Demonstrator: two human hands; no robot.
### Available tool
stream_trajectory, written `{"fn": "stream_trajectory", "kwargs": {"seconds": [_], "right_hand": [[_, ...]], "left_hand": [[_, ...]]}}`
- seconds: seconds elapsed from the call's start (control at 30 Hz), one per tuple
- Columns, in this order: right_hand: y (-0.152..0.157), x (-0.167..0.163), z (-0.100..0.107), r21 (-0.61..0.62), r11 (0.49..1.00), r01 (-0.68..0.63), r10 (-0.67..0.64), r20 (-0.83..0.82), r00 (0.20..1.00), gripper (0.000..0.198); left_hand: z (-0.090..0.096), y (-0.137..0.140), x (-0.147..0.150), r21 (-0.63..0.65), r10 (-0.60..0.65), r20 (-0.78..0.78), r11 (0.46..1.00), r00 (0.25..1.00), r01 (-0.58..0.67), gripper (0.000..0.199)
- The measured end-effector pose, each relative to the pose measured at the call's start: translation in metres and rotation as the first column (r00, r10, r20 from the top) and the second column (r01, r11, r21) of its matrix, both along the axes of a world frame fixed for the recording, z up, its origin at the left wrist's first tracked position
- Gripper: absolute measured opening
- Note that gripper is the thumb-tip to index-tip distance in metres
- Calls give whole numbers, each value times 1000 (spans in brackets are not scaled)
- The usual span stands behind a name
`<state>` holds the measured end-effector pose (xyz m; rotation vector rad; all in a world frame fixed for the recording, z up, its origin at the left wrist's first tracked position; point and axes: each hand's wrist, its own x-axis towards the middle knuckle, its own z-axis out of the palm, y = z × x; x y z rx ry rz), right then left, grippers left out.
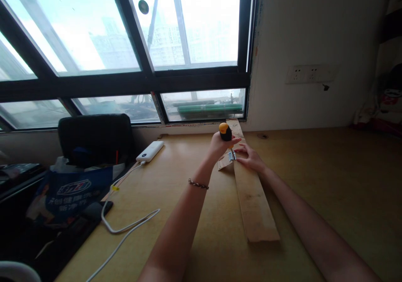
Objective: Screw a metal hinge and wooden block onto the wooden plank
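Note:
My left hand [222, 144] is closed round the yellow and black handle of a screwdriver [225, 132], whose tip points down at a metal hinge [232, 155]. The hinge lies at the left edge of a long wooden board [253, 202], over a smaller piece of wood [225, 164] that juts out to the left. Against the board beside the hinge rests my right hand [249, 157], its thumb and fingertips close to the metal. Whether those fingers pinch anything small cannot be made out.
A white power bank [150, 151] with a white cable [125, 228] lies on the wooden table [188, 156]. Left of the table are a black chair [96, 135] and a blue bag [72, 194]. Behind stand the window and a wall with sockets [310, 73].

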<state>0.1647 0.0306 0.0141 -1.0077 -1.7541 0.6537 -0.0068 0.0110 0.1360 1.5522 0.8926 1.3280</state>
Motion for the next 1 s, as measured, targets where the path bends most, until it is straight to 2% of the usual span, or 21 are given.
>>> {"fn": "stream_trajectory", "kwargs": {"seconds": [0.23,0.33,0.5,0.73,0.83,1.0], "right_hand": [[-1,-1,2,1,1000,7,-7,14,1000,59],[-3,-2,3,5,1000,21,-22,33,999,59],[-3,-2,4,2,1000,24,-24,37,999,59],[-3,-2,5,20,999,36,-37,62,997,57],[-3,-1,5,19,999,40,-42,67,997,57],[-6,-3,7,24,999,41,-43,78,996,57]], "left_hand": [[-1,9,-20,55,78,-197,996,977,-68,30],[-5,16,-25,89,108,-198,992,974,-91,36],[0,11,-24,41,-70,-2,997,998,70,43],[11,2,-26,-126,-190,109,971,976,203,25],[10,3,-31,-137,-236,117,958,965,251,26],[12,1,-36,-110,-337,24,935,941,338,26]]}}
